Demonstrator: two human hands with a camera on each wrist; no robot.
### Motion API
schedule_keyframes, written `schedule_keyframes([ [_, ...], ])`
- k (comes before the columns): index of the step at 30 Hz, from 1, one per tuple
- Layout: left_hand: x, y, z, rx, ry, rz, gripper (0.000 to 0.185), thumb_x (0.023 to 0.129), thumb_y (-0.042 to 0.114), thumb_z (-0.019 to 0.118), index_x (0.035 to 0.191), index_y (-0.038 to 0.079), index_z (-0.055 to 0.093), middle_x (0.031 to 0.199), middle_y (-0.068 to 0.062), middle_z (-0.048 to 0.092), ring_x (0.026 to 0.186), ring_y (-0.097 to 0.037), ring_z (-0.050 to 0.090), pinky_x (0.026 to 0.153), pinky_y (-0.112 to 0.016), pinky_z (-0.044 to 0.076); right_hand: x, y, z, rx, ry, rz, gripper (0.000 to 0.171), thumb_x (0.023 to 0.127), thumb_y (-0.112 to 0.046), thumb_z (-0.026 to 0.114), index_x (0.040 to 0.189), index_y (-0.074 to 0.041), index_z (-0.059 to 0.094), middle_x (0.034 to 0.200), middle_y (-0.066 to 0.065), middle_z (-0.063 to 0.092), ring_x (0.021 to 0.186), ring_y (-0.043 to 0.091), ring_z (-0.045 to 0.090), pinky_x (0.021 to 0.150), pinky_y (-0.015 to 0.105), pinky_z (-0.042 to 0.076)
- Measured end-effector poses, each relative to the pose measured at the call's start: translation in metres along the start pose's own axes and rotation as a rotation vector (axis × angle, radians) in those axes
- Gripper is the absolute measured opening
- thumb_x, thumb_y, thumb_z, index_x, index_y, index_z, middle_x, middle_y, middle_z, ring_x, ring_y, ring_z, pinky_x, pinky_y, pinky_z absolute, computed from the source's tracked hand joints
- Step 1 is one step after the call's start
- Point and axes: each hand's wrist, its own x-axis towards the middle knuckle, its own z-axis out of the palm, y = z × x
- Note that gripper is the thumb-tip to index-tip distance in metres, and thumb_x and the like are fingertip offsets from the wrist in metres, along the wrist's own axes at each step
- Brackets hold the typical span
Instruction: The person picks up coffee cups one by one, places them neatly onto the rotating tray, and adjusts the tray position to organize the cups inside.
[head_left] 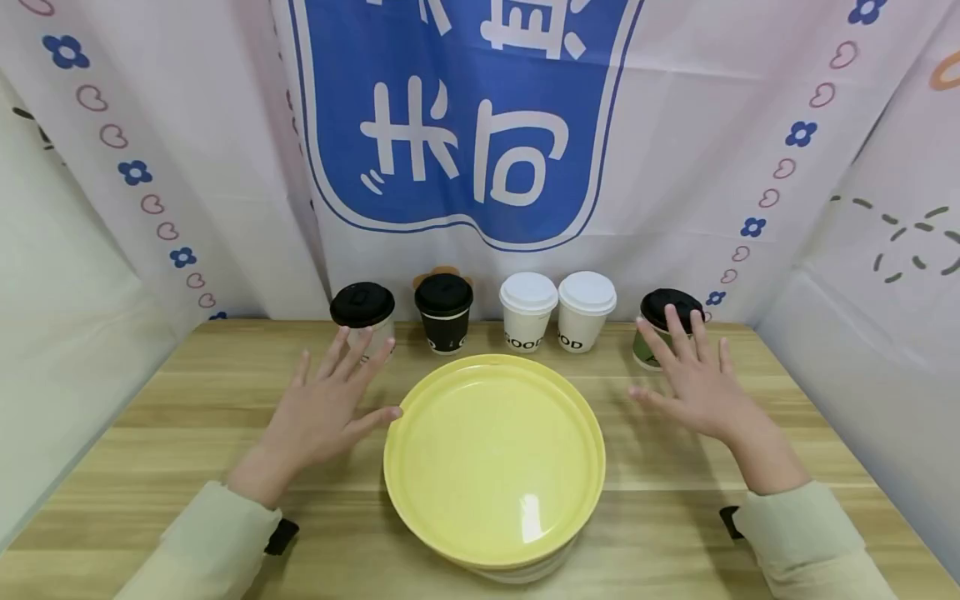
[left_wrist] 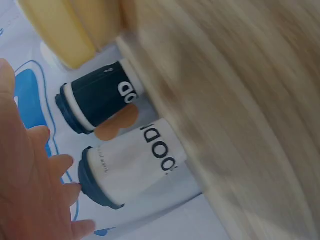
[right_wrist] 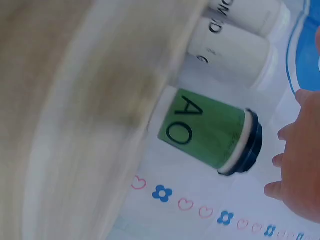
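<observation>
A round yellow tray with a raised rim sits mid-table on a paler base, mostly hidden. My left hand is spread, palm down, its thumb at the tray's left rim; whether it touches is unclear. Beyond its fingers stand a white paper cup with a black lid and a black lidded cup. On the other side, my right hand has its fingers spread and holds nothing. Its fingers partly cover a green paper cup with a black lid in the head view.
Two white cups with white lids, a left one and a right one, stand close together behind the tray. A printed curtain hangs behind the wooden table, and pale cloth borders the sides.
</observation>
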Motion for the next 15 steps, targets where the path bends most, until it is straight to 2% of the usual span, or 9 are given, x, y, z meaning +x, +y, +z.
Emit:
schedule_keyframes([
  [4,-0.002,0.006,-0.004,-0.075,-0.015,0.014,0.085,0.095,0.068,0.045,0.161,0.032,0.005,0.168,-0.011,0.012,0.153,-0.039,0.012,0.11,-0.076,0.022,-0.001,0.008,-0.01,0.086,0.038,0.03,0.097,0.094,-0.057,0.058,0.16,-0.03,-0.007,0.164,0.013,-0.024,0.148,0.041,-0.029,0.104,0.084,-0.004],
  [8,-0.003,0.011,-0.009,-0.196,-0.035,0.03,0.082,0.097,0.064,0.046,0.161,0.028,0.01,0.166,-0.01,0.02,0.15,-0.04,0.025,0.106,-0.072,0.033,-0.001,0.021,-0.016,0.177,0.106,0.062,0.1,0.094,-0.05,0.061,0.16,-0.026,-0.009,0.164,0.013,-0.023,0.148,0.048,-0.02,0.102,0.086,0.001],
  [11,-0.002,0.013,-0.012,-0.304,-0.078,0.03,0.082,0.097,0.062,0.047,0.161,0.023,0.014,0.165,-0.012,0.023,0.148,-0.04,0.029,0.11,-0.067,0.034,0.002,0.033,-0.018,0.26,0.156,0.073,0.103,0.093,-0.046,0.063,0.16,-0.022,-0.012,0.164,0.014,-0.023,0.148,0.053,-0.015,0.103,0.085,0.002],
  [15,0.0,0.014,-0.014,-0.428,-0.147,0.005,0.086,0.094,0.064,0.051,0.161,0.022,0.015,0.163,-0.015,0.026,0.147,-0.041,0.031,0.115,-0.062,0.031,0.009,0.049,-0.018,0.366,0.201,0.061,0.109,0.091,-0.041,0.067,0.158,-0.018,-0.016,0.164,0.016,-0.021,0.149,0.049,-0.015,0.112,0.076,-0.006],
])
